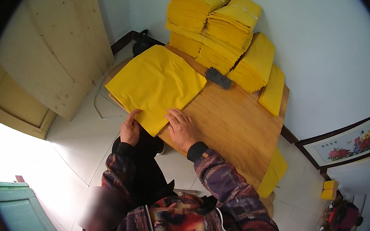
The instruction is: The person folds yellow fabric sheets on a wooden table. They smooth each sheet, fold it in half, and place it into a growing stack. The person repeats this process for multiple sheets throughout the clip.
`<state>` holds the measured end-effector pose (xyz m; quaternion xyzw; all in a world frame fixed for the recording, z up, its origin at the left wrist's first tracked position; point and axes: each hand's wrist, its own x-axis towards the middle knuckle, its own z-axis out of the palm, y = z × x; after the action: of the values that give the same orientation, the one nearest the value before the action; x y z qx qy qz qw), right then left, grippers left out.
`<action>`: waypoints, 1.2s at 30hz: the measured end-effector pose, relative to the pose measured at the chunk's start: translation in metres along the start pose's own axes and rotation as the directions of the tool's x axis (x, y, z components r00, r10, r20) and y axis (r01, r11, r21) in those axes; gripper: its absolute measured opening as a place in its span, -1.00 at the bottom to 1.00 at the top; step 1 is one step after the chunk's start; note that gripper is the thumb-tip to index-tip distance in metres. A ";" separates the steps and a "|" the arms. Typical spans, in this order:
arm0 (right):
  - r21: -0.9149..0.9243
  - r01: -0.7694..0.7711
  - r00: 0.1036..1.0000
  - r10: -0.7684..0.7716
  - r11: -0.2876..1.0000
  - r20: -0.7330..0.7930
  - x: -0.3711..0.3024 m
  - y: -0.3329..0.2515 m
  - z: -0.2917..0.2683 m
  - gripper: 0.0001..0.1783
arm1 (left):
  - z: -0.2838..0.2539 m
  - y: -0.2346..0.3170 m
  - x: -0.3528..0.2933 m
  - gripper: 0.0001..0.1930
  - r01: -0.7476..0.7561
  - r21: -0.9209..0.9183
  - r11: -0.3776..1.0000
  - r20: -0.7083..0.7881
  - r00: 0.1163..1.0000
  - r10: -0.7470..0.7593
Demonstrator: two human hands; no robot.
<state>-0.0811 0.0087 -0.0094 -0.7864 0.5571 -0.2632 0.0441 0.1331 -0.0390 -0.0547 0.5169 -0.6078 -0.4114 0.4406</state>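
The person near me wears a loose jacket (235, 197) in blotchy dark purple, rust and brown, its sleeves ending in snug black cuffs (197, 151). A toothed zip (222, 228) runs pale along the open front, over a shirt (178, 223) patterned red, orange and black. Below are black trousers (147, 174), though they're too shadowed for me to make out the cloth. Both hands (182, 128) are bare.

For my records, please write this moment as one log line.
left hand: touching yellow sheet, left edge | right hand: touching its right edge | wooden table: yellow stacks on far side
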 end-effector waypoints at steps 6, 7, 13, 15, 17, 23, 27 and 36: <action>-0.006 -0.022 1.000 0.022 1.000 0.019 0.000 -0.001 0.000 -0.62 | 0.000 0.005 -0.003 -0.51 0.001 -0.001 1.000 -0.010 1.000 -0.001; -0.009 -0.013 1.000 0.013 1.000 0.013 0.000 -0.001 0.000 -0.62 | 0.000 0.006 -0.003 -0.51 0.000 0.005 1.000 -0.008 1.000 0.000; -0.008 -0.011 1.000 0.011 1.000 0.017 -0.002 0.000 0.000 -0.61 | 0.000 -0.001 -0.002 -0.49 0.007 -0.029 1.000 0.015 1.000 -0.007; -0.012 0.010 1.000 -0.010 1.000 -0.019 -0.002 0.001 0.001 -0.61 | 0.001 -0.006 -0.002 -0.50 0.004 -0.071 0.998 0.010 1.000 -0.003; 0.002 -0.012 1.000 0.012 1.000 -0.008 -0.003 0.000 0.001 -0.61 | 0.003 -0.010 0.000 -0.51 0.028 -0.176 0.984 0.020 0.999 -0.025; -0.033 0.010 1.000 -0.010 0.999 0.009 0.003 0.001 -0.002 -0.61 | 0.002 0.000 -0.001 -0.56 0.044 -0.080 0.996 0.029 0.999 -0.042; -0.031 0.000 1.000 0.001 1.000 0.026 -0.002 0.001 0.000 -0.61 | -0.001 0.010 -0.005 -0.55 0.060 -0.044 0.997 0.031 0.998 -0.059; -0.031 -0.006 0.999 0.007 0.999 0.034 -0.002 0.003 0.003 -0.61 | 0.000 0.011 -0.005 -0.54 0.038 -0.045 0.998 0.019 0.999 -0.037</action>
<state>-0.0823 0.0084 -0.0135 -0.7896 0.5629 -0.2409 0.0422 0.1309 -0.0329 -0.0451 0.5144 -0.5925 -0.4379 0.4389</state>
